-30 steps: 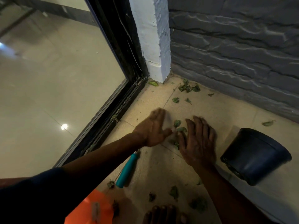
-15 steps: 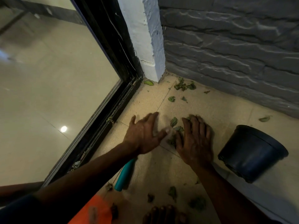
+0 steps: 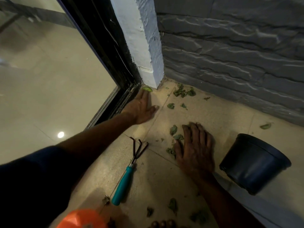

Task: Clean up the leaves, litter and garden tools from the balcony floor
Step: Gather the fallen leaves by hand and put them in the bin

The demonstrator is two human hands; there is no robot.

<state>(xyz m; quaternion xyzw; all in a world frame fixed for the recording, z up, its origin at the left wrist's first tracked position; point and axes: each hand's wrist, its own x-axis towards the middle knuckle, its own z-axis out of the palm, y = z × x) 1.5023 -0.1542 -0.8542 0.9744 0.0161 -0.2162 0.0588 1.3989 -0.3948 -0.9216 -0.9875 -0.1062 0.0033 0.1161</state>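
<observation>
Head cam: L hand (image 3: 141,109) flat, fingers straight, together, tips at green leaf (image 3: 147,89) by door track (image 3: 122,100) — R hand (image 3: 195,150) flat, fingers slightly apart, on leaf bits (image 3: 174,130); rake (image 3: 130,170) lies between arms — pot (image 3: 253,163) right of R hand.

Beige floor (image 3: 213,116) bears leaves (image 3: 184,92), hand rake (image 3: 126,176), pot (image 3: 253,163).

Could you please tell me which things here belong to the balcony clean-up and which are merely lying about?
Belongs to the job:
bright green leaf at the left hand; leaves beside the right hand; leaf pile by the wall; teal-handled hand rake.

Just lying about:
black pot on its side; orange object, unidentifiable; glass door.
</observation>
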